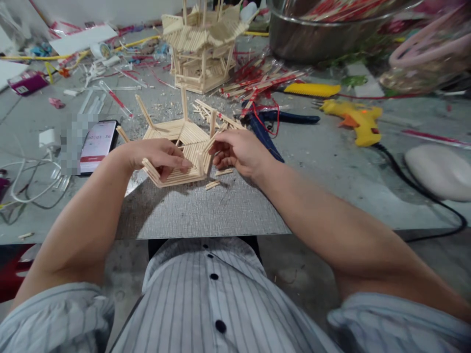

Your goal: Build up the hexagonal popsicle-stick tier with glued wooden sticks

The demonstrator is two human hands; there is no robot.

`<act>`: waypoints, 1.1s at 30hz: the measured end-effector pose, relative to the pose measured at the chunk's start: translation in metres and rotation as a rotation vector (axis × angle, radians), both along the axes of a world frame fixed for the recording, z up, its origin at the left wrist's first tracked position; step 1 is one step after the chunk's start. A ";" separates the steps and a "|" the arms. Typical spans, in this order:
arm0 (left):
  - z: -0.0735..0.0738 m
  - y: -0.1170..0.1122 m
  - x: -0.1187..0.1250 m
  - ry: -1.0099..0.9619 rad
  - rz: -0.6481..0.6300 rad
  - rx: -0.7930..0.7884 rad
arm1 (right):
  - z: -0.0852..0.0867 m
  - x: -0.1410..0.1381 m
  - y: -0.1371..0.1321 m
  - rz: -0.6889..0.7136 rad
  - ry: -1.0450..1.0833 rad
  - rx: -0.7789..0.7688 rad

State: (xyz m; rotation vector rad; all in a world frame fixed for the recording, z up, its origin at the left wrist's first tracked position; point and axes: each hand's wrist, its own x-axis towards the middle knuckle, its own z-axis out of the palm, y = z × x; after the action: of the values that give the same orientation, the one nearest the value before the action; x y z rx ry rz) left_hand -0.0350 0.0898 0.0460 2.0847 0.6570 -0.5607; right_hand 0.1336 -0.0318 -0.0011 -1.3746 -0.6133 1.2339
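A small hexagonal roof frame of wooden sticks [184,137] lies on a grey mat [206,211] before me. My left hand [158,156] grips its front left edge, fingers curled over the sticks. My right hand [239,151] is closed in a pinch on a thin upright stick [212,128] at the frame's right corner. A few loose short sticks [217,182] lie just below the right hand.
A taller stick pavilion [202,49] stands behind. A phone [97,146] and white cables lie to the left. Blue pliers [274,125], a yellow glue gun [358,122], a yellow comb [312,89], a metal bowl [324,29] and scattered red-wrapped sticks fill the right and back.
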 end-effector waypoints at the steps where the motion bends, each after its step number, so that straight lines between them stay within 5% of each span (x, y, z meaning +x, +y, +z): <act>1: 0.000 0.002 -0.001 -0.010 0.022 0.005 | 0.000 -0.001 0.000 0.016 0.002 -0.014; 8: 0.005 0.008 -0.009 -0.120 0.185 0.023 | 0.002 -0.003 -0.001 0.250 0.040 -0.098; 13: 0.024 0.005 -0.015 -0.458 0.457 0.002 | 0.001 -0.002 -0.001 0.294 0.041 -0.114; 17: 0.031 -0.008 -0.013 -0.731 0.589 0.243 | 0.001 -0.004 0.000 0.304 0.019 -0.117; 22: 0.025 -0.036 -0.003 -1.003 0.534 0.520 | 0.000 -0.006 0.000 0.302 0.005 -0.109; 26: 0.025 -0.058 -0.003 -0.818 0.478 0.634 | -0.001 -0.005 0.000 0.291 -0.004 -0.103; 29: 0.027 -0.074 -0.008 -0.882 0.376 0.834 | -0.002 -0.004 0.000 0.305 -0.002 -0.084; 33: 0.016 -0.090 -0.005 -1.036 0.328 0.646 | -0.002 -0.004 0.000 0.324 0.000 -0.082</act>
State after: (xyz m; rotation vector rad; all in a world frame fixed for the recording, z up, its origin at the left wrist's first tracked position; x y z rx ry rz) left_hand -0.0395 -0.0002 0.0616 2.3656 0.5445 0.9993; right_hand 0.1301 -0.0319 -0.0030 -1.3787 -0.8155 1.5310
